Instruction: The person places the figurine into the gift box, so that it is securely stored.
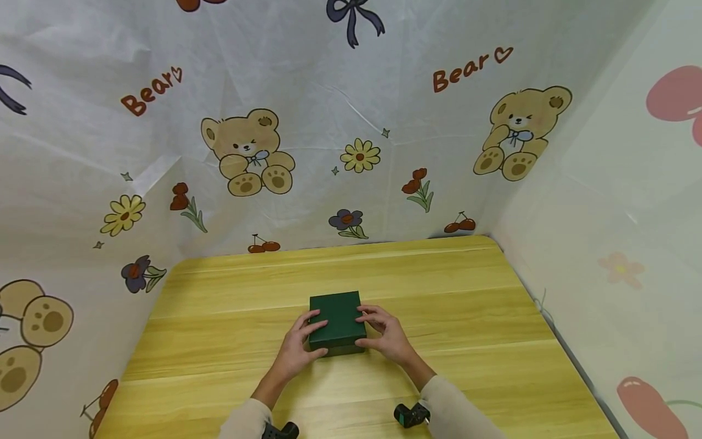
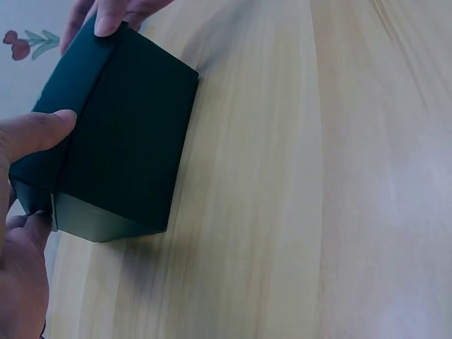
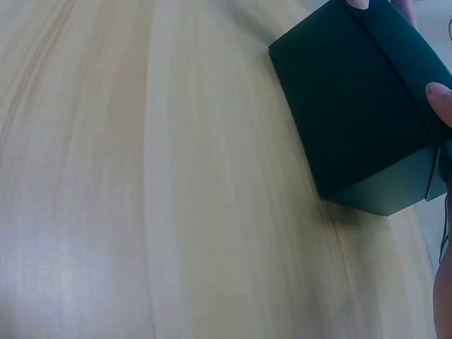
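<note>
A dark green lidded box (image 1: 336,317) rests on the wooden table, its lid fitted over the base with a seam visible in both wrist views. My left hand (image 1: 296,350) grips the lid at its left side. In the left wrist view its thumb lies on the lid's front face (image 2: 70,99), other fingers at the side. My right hand (image 1: 390,336) holds the lid's right side, thumb at the front corner in the right wrist view, where the box (image 3: 353,106) also shows. What lies inside the box is hidden.
The yellow wood-grain table (image 1: 439,292) spreads around the box on all sides. Behind it hangs a white sheet (image 1: 307,79) printed with bears and flowers, and another patterned sheet (image 1: 592,201) borders the right edge. A small dark device (image 1: 411,415) sits at the right wrist.
</note>
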Demonstrator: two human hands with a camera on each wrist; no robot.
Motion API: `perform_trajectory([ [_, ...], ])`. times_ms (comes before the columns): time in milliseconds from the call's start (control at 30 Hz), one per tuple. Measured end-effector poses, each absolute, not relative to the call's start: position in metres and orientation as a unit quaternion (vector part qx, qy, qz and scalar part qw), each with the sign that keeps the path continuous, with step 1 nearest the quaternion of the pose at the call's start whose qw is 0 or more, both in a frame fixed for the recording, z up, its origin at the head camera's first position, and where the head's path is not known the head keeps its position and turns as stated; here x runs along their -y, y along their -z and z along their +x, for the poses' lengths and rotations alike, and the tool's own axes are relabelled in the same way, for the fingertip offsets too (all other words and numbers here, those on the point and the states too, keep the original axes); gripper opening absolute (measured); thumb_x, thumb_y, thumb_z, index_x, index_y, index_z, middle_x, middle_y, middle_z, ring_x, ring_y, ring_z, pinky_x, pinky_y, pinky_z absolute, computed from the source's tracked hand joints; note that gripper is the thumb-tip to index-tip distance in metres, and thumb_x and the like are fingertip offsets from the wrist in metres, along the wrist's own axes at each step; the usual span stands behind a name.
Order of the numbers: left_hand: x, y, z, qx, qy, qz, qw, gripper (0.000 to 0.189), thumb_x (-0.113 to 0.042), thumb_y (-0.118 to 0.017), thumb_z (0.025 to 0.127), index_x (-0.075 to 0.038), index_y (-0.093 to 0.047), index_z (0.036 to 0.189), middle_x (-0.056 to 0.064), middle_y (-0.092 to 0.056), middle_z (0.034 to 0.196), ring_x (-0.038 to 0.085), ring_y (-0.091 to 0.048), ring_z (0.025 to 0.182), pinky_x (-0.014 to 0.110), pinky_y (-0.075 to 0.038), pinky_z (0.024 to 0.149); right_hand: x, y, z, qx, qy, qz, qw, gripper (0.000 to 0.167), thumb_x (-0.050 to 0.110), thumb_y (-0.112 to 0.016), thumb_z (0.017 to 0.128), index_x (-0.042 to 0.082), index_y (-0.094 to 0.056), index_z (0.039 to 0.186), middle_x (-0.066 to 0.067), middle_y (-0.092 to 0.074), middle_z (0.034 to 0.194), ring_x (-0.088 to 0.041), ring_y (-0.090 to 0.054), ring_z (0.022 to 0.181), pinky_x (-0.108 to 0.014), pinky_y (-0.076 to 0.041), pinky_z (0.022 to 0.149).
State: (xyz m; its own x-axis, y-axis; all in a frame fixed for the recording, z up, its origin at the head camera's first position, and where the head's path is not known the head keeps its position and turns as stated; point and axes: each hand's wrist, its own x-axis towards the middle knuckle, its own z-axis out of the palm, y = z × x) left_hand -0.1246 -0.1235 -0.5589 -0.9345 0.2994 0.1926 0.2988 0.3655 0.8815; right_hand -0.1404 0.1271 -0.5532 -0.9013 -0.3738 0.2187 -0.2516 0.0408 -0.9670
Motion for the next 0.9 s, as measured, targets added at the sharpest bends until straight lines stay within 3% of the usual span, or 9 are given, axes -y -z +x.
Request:
perform_trajectory([
  [200, 0.123, 0.563, -0.123, -0.869, -0.44, 0.22, -0.052, 0.062, 0.0, -0.085, 0.067, -0.003, -0.064, 0.125, 0.02, -0.044, 0.141, 0.047, -0.039, 0.13, 0.053, -0.045, 0.095, -0.128, 0.566, -0.142, -0.753, 0.618, -0.224, 0.035, 0.04, -0.002, -0.078, 0.075, 0.0, -0.067, 0.114, -0.017, -0.049, 0.137, -0.036, -0.043, 0.131, -0.042, -0.038, 0.106],
  [367, 0.125, 0.567, -0.122, -0.889, -0.377, 0.248, -0.08, 0.065, -0.005, -0.085, 0.069, -0.004, -0.061, 0.129, 0.018, -0.044, 0.143, 0.047, -0.036, 0.132, 0.054, -0.045, 0.096, -0.129, 0.576, -0.143, -0.8, 0.527, -0.287, -0.027, 0.05, 0.007, -0.084, 0.072, 0.006, -0.068, 0.119, -0.013, -0.049, 0.14, -0.037, -0.043, 0.131, -0.055, -0.041, 0.101],
  [533, 0.128, 0.569, -0.122, -0.893, -0.352, 0.265, -0.097, 0.062, -0.011, -0.082, 0.074, -0.008, -0.059, 0.132, 0.015, -0.044, 0.146, 0.045, -0.036, 0.134, 0.053, -0.045, 0.096, -0.129, 0.578, -0.142, -0.826, 0.457, -0.319, -0.08, 0.059, 0.01, -0.085, 0.07, 0.009, -0.065, 0.125, -0.014, -0.046, 0.144, -0.038, -0.044, 0.13, -0.052, -0.045, 0.098],
  [900, 0.131, 0.572, -0.121, -0.89, -0.318, 0.296, -0.138, 0.063, -0.011, -0.082, 0.073, -0.006, -0.06, 0.132, 0.019, -0.046, 0.143, 0.048, -0.04, 0.129, 0.05, -0.051, 0.089, -0.127, 0.583, -0.143, -0.829, 0.439, -0.331, -0.1, 0.056, 0.01, -0.083, 0.071, 0.006, -0.066, 0.124, -0.016, -0.049, 0.142, -0.037, -0.05, 0.125, -0.046, -0.049, 0.094],
])
